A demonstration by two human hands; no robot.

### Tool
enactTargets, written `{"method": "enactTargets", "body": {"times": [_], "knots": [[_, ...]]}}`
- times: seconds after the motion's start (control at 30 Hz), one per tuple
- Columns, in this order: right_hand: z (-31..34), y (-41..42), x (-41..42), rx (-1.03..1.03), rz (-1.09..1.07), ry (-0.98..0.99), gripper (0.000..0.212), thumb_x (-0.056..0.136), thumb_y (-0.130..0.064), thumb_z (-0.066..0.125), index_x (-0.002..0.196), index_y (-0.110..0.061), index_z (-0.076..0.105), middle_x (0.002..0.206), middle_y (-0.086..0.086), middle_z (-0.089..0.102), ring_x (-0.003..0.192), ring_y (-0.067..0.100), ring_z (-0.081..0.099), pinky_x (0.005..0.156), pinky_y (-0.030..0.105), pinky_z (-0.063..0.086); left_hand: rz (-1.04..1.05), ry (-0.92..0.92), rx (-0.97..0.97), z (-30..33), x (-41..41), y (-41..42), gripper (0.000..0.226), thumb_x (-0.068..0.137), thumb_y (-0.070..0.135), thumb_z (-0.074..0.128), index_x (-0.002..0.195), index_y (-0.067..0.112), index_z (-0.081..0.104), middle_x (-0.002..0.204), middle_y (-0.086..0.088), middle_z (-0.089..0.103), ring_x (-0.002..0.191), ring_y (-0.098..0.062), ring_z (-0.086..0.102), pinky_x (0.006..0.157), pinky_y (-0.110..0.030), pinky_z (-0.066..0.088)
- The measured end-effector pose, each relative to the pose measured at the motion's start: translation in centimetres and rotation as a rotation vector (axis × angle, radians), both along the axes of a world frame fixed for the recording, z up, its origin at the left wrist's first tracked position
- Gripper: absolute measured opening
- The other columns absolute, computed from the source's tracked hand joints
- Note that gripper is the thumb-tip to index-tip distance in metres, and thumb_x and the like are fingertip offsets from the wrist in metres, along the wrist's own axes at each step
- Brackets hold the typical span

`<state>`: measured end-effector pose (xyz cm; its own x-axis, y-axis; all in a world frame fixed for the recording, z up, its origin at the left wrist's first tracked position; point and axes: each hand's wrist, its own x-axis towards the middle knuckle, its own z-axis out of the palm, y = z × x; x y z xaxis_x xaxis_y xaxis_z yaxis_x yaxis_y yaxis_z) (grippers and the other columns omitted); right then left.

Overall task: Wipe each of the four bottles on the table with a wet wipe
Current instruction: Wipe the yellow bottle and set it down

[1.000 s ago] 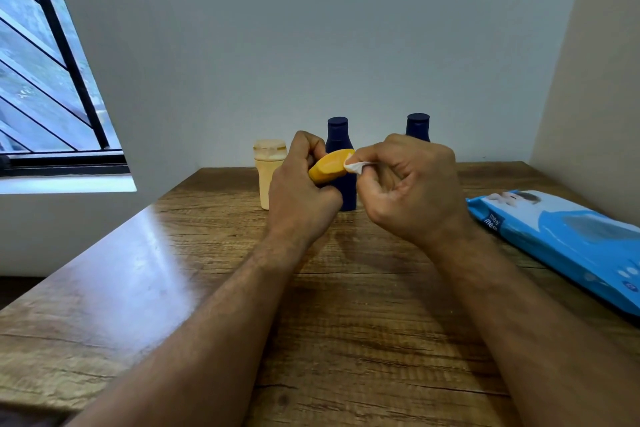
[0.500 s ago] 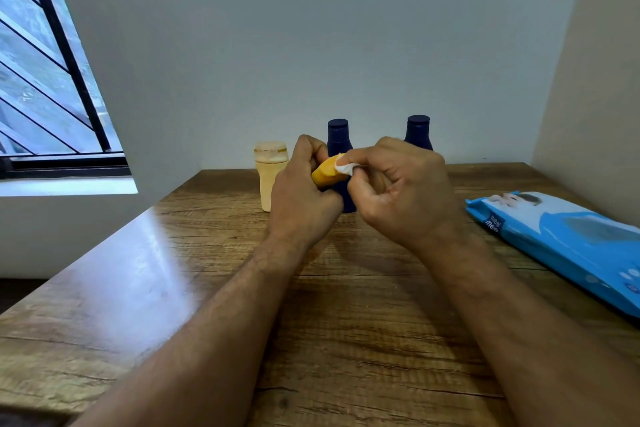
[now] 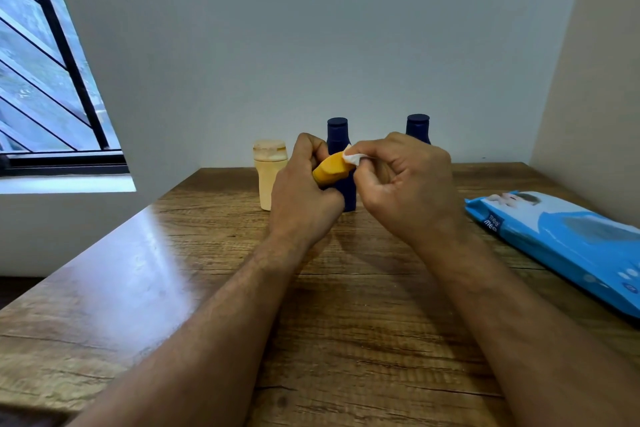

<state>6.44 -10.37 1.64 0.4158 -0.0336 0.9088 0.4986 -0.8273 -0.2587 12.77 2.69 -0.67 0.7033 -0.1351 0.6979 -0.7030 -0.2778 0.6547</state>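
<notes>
My left hand (image 3: 303,192) grips a small orange bottle (image 3: 330,168), tilted above the wooden table (image 3: 207,288). My right hand (image 3: 408,184) pinches a white wet wipe (image 3: 354,158) against the bottle's upper end. Behind the hands stand a cream bottle (image 3: 269,177) at the left, a dark blue bottle (image 3: 337,135) in the middle, partly hidden, and a second dark blue bottle (image 3: 418,126) of which only the cap and neck show above my right hand.
A blue pack of wet wipes (image 3: 568,239) lies flat on the table at the right. Walls close the table off at the back and right. A barred window (image 3: 52,80) is at the left.
My right hand has slid the wipe a little along the orange bottle's top end. The bottle has tipped slightly more upright in my left hand.
</notes>
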Motion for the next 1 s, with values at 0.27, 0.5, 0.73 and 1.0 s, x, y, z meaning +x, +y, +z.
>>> {"method": "enactTargets", "body": {"times": [0.27, 0.5, 0.73, 1.0], "knots": [[-0.1, 0.9, -0.6, -0.052, 0.104, -0.02, 0.019, 0.083, -0.01, 0.066, 0.098, -0.012, 0.077, 0.081, -0.005, 0.067, 0.07, -0.003, 0.051, 0.069, 0.0, 0.039, 0.018, -0.013, 0.045, -0.1, 0.0, 0.2, 0.034, 0.072, 0.018, 0.07, 0.094, 0.021, 0.045, 0.075, 0.006, 0.059, 0.067, -0.016, 0.059, 0.058, -0.047, 0.054], [0.1, -0.1, 0.1, 0.058, -0.035, -0.001, 0.017, 0.087, -0.014, 0.064, 0.099, -0.015, 0.077, 0.085, -0.003, 0.072, 0.075, 0.005, 0.061, 0.068, 0.011, 0.048, 0.007, 0.011, 0.038, 0.1, -0.2, -0.1, 0.047, 0.069, -0.007, 0.07, 0.097, 0.021, 0.044, 0.079, 0.009, 0.056, 0.067, -0.009, 0.055, 0.055, -0.04, 0.049], [0.1, 0.9, -0.6, -0.046, 0.119, -0.04, 0.019, 0.083, -0.01, 0.065, 0.097, -0.013, 0.077, 0.082, -0.008, 0.066, 0.071, -0.004, 0.053, 0.07, 0.002, 0.04, -0.022, 0.009, 0.013, 0.1, -0.3, 0.1, 0.038, 0.078, 0.008, 0.071, 0.096, 0.023, 0.041, 0.076, 0.01, 0.054, 0.062, -0.005, 0.05, 0.053, -0.033, 0.045], [0.4, -0.3, -0.2, 0.048, 0.015, -0.025, 0.019, 0.086, -0.012, 0.063, 0.098, -0.016, 0.077, 0.083, -0.003, 0.071, 0.072, 0.004, 0.06, 0.067, 0.008, 0.044, -0.131, 0.045, 0.005, 0.0, -0.3, -0.1, 0.05, 0.072, -0.01, 0.064, 0.1, 0.023, 0.038, 0.084, 0.005, 0.049, 0.07, -0.007, 0.052, 0.052, -0.028, 0.044]]}}
